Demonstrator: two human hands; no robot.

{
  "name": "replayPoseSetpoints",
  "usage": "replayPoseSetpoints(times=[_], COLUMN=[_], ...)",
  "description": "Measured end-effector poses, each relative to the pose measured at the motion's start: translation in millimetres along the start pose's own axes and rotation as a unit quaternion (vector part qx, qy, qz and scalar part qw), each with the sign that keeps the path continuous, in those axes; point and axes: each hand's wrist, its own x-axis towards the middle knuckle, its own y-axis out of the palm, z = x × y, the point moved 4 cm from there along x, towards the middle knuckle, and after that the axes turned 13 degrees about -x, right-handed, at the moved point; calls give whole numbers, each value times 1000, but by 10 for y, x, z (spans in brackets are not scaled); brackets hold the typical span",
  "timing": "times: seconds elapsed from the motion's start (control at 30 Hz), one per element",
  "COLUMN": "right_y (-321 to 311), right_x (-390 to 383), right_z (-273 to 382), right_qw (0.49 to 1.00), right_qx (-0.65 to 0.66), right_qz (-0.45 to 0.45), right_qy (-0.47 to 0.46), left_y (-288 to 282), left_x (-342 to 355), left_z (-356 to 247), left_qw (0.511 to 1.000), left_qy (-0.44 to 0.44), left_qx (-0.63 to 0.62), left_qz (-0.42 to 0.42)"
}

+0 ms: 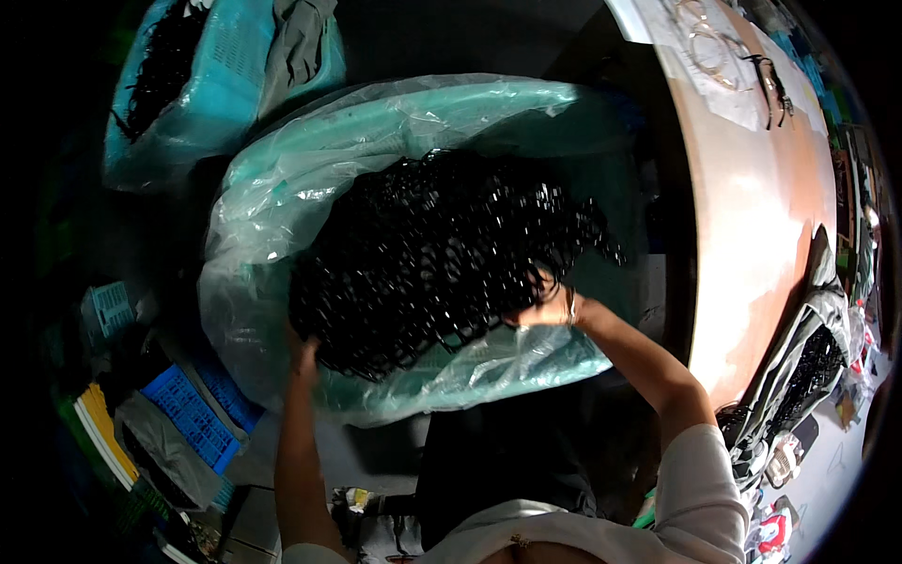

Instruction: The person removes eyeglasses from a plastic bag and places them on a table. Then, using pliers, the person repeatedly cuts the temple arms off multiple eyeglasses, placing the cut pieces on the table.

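A large mass of glossy black loops [423, 254], tangled like netting or chain, fills the middle of a green tub [489, 94] lined with clear plastic sheeting [240, 291]. My right hand [545, 305] is closed on the near right edge of this mass, fingers partly buried among the loops. At its near left edge is my left hand [303, 352], touching the loops. That hand is blurred and its fingers are hidden behind the black pieces. What exactly the loops are, I cannot make out.
A turquoise basket [230, 56] with more black pieces stands at the far left, a grey cloth [305, 47] beside it. Along the right runs a wooden table [752, 207] bearing rings and black strands. Blue crates [193, 414] lie at the near left.
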Motion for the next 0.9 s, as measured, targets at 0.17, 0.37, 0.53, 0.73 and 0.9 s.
replayPoseSetpoints(times=[0.17, 0.37, 0.53, 0.73, 0.9], right_y=[852, 1525, 2107, 1629, 2024], right_x=[83, 853, 816, 888, 868], right_z=[-615, -1313, -1963, -1616, -2093], right_qw=[960, 893, 829, 914, 916], right_qx=[134, 104, 467, 64, 21], right_qz=[199, 265, 233, 307, 301], right_qy=[141, 350, 203, 257, 266], left_y=[228, 106, 66, 244, 815], left_x=[343, 1428, 1590, 1395, 886], left_z=[467, 1748, 1774, 1552, 1117], left_qw=[975, 980, 979, 934, 871], left_qy=[-206, -17, 138, 163, 226], left_qx=[46, 178, 150, 315, 435], left_qz=[65, -90, -18, -47, -38])
